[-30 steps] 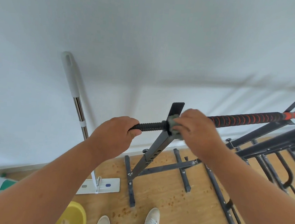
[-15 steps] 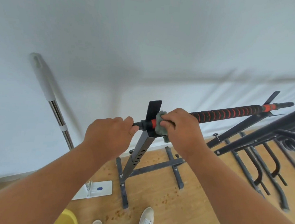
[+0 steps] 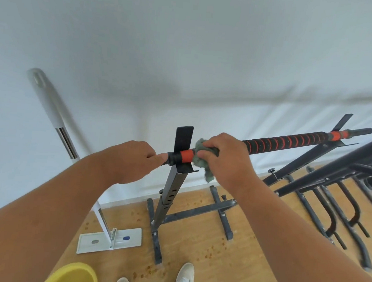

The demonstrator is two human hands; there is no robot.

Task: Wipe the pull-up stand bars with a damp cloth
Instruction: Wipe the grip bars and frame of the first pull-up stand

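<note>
A black bar with red spiral grip (image 3: pixel 285 141) lies across the cradles of a dark metal stand (image 3: pixel 172 188), running up to the right. My left hand (image 3: pixel 132 159) grips the bar's black left end just outside the left cradle. My right hand (image 3: pixel 226 157) wraps a grey-green cloth (image 3: pixel 200 155) round the bar, right of the red collar (image 3: pixel 186 155). A corner of the cloth hangs below my fingers.
A flat mop (image 3: pixel 109 239) with a grey and chrome handle leans on the white wall at the left. A yellow basin (image 3: pixel 74 275) sits at the bottom left beside my white shoes (image 3: pixel 183 278). More dark frames (image 3: pixel 341 193) crowd the wooden floor at the right.
My right hand with the cloth has slid rightward along the bar, uncovering the red collar. My left hand stays on the bar's end. The view has shifted slightly left.
</note>
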